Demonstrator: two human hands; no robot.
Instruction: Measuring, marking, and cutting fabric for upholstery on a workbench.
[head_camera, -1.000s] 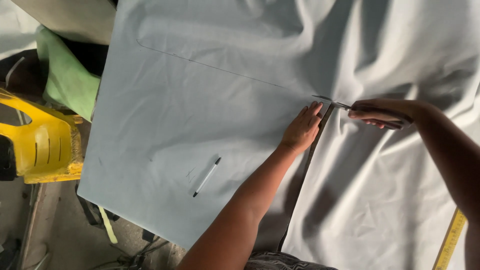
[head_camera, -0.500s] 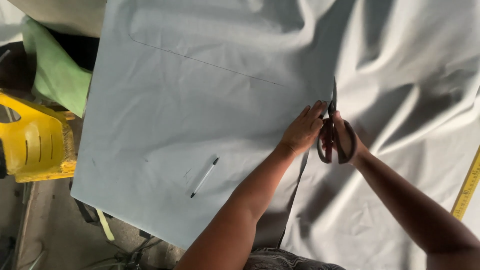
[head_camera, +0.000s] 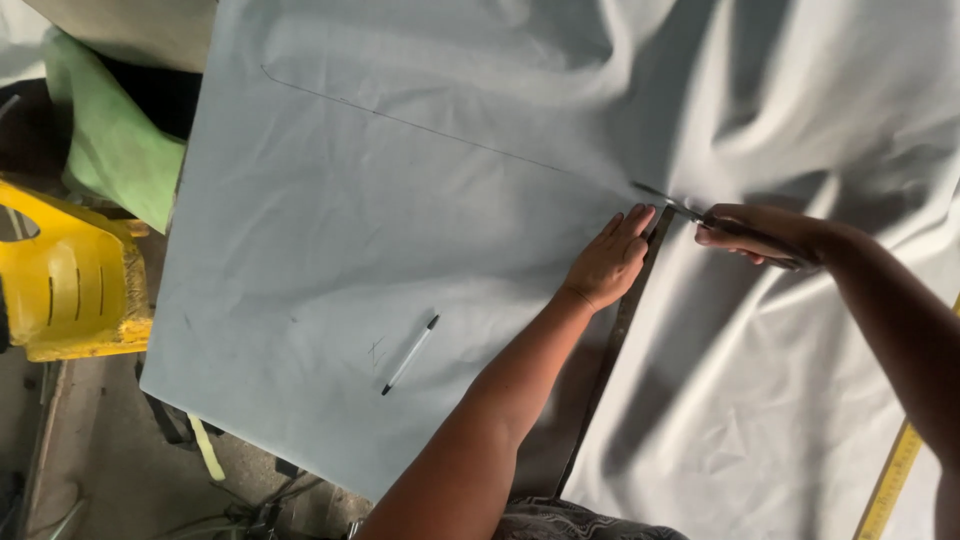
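Note:
A large sheet of pale grey fabric covers the table, with a thin drawn line running across it. A cut slit runs from the near edge up toward my hands. My left hand lies flat on the fabric, just left of the slit, pressing it down. My right hand grips scissors, lying sideways, with the blades pointing left at the end of the drawn line. A white pen with a dark tip lies on the fabric, left of my forearm.
A yellow plastic chair stands at the left, with green cloth behind it. A yellow measuring tape lies at the lower right. The fabric bunches in folds at the upper right. Bare floor shows at the lower left.
My right hand has turned the scissors from pointing up along the slit to pointing left along the drawn line. The left hand has stayed flat in place.

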